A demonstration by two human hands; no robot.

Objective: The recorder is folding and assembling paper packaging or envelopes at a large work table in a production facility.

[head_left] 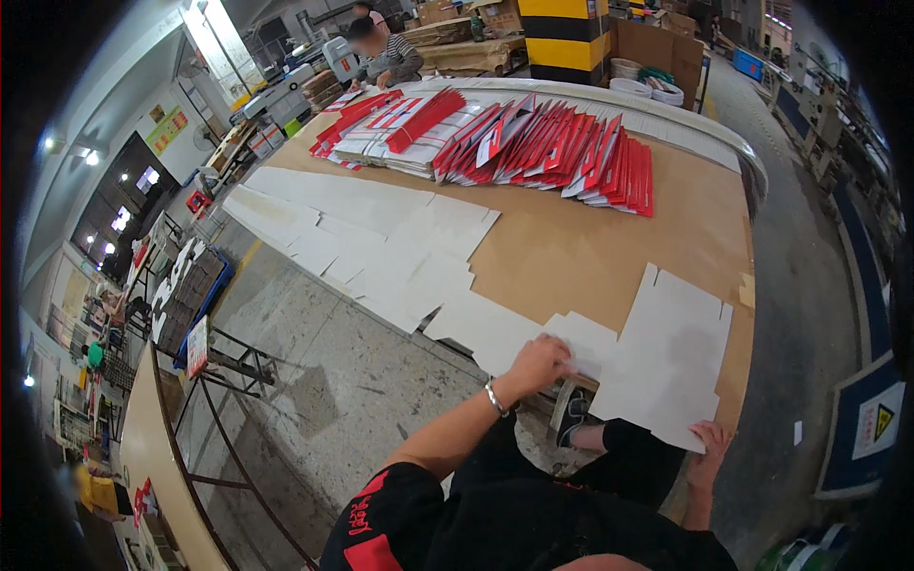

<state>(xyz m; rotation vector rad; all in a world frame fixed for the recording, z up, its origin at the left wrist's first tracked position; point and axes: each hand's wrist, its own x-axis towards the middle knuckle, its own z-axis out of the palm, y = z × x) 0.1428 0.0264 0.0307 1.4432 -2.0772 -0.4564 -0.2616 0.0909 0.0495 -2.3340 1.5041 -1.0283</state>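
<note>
At the near right of the long table, a white die-cut cardboard sheet with slits along its edges lies partly over other sheets. My right hand grips its near right corner, thumb on top. My left hand, with a bracelet on the wrist, is closed at the near edge of the white cardboard beside that sheet. Its fingertips are partly hidden, and they seem to pinch the edge. More white cardboard sheets overlap in a long row along the table's left side.
Many folded red and white card pieces stand packed across the far part of the brown tabletop. A metal rail curves round the far edge. Another person sits beyond it. A brown bench is at left, a striped pillar behind.
</note>
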